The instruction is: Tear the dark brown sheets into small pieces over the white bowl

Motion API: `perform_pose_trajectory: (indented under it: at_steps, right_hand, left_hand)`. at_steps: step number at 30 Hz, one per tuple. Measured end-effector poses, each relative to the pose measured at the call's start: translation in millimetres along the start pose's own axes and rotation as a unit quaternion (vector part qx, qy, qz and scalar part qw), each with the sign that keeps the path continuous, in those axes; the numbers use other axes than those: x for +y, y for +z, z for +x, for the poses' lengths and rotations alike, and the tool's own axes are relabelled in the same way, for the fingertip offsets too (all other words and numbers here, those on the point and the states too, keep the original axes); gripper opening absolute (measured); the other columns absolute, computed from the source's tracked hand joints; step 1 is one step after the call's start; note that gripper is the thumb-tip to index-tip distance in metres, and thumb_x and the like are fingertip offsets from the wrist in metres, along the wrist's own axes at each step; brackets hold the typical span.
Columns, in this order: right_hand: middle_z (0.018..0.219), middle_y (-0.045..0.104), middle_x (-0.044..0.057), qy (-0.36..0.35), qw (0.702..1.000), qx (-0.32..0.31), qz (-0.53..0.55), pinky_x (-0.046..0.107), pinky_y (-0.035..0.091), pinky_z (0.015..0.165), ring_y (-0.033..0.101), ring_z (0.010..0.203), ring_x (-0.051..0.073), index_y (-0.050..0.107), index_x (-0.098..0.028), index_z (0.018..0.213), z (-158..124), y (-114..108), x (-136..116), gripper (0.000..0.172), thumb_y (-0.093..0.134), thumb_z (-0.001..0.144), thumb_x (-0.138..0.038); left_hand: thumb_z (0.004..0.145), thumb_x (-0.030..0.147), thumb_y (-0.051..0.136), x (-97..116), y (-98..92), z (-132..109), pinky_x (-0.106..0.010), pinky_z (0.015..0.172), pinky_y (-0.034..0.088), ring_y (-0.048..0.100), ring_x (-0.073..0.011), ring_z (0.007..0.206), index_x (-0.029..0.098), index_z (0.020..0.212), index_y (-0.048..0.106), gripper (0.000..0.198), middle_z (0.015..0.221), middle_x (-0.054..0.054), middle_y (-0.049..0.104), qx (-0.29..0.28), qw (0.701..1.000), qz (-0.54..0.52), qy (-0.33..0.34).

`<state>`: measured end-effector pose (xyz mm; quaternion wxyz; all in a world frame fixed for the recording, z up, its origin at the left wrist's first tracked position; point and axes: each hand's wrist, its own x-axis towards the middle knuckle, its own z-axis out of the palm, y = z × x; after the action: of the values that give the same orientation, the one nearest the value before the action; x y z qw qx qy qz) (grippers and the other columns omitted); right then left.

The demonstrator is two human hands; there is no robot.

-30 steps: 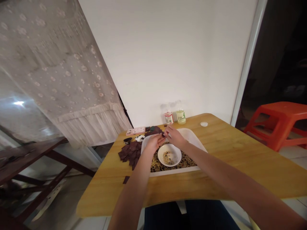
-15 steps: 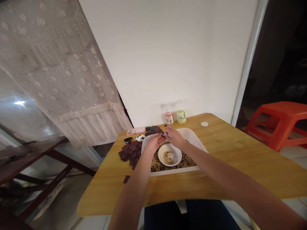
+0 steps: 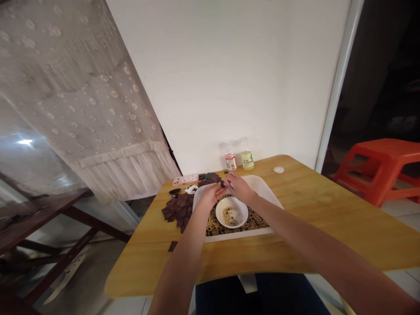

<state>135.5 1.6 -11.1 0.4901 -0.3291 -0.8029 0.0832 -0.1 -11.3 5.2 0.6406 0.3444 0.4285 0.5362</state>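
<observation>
My left hand and my right hand meet above a white tray on the wooden table. Both pinch a small dark piece between their fingertips. Under the hands a white bowl with a few beans sits in the tray, on a layer of mixed light and dark beans. A heap of dark brown square packets lies just left of the tray.
Two small bottles stand at the table's back edge by the wall, with a white cap to their right. A pink phone lies back left. One dark packet lies apart. An orange stool stands right, a lace curtain left.
</observation>
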Motion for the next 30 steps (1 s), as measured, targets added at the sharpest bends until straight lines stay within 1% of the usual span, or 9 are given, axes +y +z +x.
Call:
perform_pose_trajectory:
  at_steps: [3,5,8,13,18,23,28,30]
  right_hand:
    - [0.079,0.042,0.002,-0.009,1.000,-0.014,-0.003,0.025,0.035,0.062,0.043,0.068,0.013,0.040,-0.020,0.071,-0.5,0.7,-0.4,0.014,0.041,0.078,-0.008]
    - [0.079,0.042,0.002,-0.005,1.000,-0.007,-0.006,0.025,0.035,0.063,0.043,0.069,0.014,0.039,-0.020,0.071,-0.3,0.9,0.0,0.014,0.041,0.079,-0.008]
    - [0.079,0.042,0.002,0.002,1.000,0.012,-0.007,0.025,0.036,0.063,0.043,0.070,0.014,0.038,-0.020,0.070,-0.1,0.5,1.0,0.014,0.041,0.078,-0.008]
    - [0.078,0.041,0.002,-0.008,1.000,-0.004,-0.003,0.025,0.036,0.062,0.042,0.068,0.014,0.037,-0.020,0.070,-0.5,-0.2,1.0,0.015,0.041,0.078,-0.008]
    - [0.078,0.042,0.002,-0.012,1.000,0.014,-0.009,0.025,0.036,0.063,0.042,0.070,0.014,0.038,-0.020,0.070,0.8,-0.9,1.7,0.015,0.041,0.078,-0.007]
    - [0.079,0.041,0.003,-0.005,0.999,0.029,-0.017,0.025,0.036,0.063,0.042,0.071,0.014,0.038,-0.020,0.071,0.9,-0.9,0.7,0.014,0.040,0.079,-0.008]
    - [0.081,0.042,0.003,-0.010,1.000,0.004,-0.011,0.025,0.037,0.063,0.043,0.071,0.014,0.039,-0.020,0.072,1.0,1.2,2.3,0.013,0.040,0.080,-0.009]
    - [0.080,0.042,0.003,-0.004,1.000,0.009,-0.017,0.026,0.037,0.064,0.042,0.071,0.015,0.039,-0.020,0.072,1.6,1.5,4.0,0.013,0.039,0.080,-0.009]
  left_hand:
    - [0.076,0.005,0.056,-0.5,0.0,1.1,-0.034,0.085,0.048,0.065,-0.0145,0.065,0.011,0.066,0.057,0.011,0.065,-0.007,0.066,-0.007,1.000,0.000,-0.003]
    - [0.077,0.005,0.055,-0.9,-0.5,2.4,-0.035,0.085,0.048,0.066,-0.0145,0.066,0.010,0.065,0.057,0.013,0.065,-0.007,0.066,-0.005,1.000,0.000,-0.005]
    - [0.076,0.005,0.056,-0.9,-2.1,4.2,-0.035,0.086,0.048,0.066,-0.0156,0.069,0.010,0.066,0.058,0.012,0.067,-0.008,0.067,0.010,1.000,-0.003,0.003]
    - [0.073,0.007,0.060,-1.2,-3.8,5.8,-0.035,0.085,0.048,0.066,-0.0165,0.070,0.011,0.069,0.058,0.007,0.069,-0.008,0.067,0.009,1.000,-0.009,0.005]
    - [0.073,0.007,0.061,0.2,-1.9,3.9,-0.034,0.085,0.049,0.067,-0.0168,0.072,0.011,0.070,0.057,0.006,0.067,-0.007,0.067,0.027,1.000,-0.009,0.004]
    - [0.072,0.009,0.063,1.2,-0.8,0.9,-0.033,0.084,0.049,0.066,-0.0166,0.071,0.012,0.066,0.056,0.010,0.068,-0.007,0.067,0.009,1.000,0.000,-0.003]
    - [0.074,0.008,0.061,-0.2,-1.0,3.2,-0.034,0.084,0.049,0.066,-0.0157,0.070,0.012,0.069,0.056,0.008,0.069,-0.008,0.067,-0.004,1.000,0.008,-0.010]
    - [0.073,0.007,0.061,-0.7,-1.0,4.3,-0.034,0.084,0.049,0.066,-0.0153,0.068,0.012,0.070,0.056,0.007,0.070,-0.007,0.067,-0.009,1.000,0.013,-0.015]
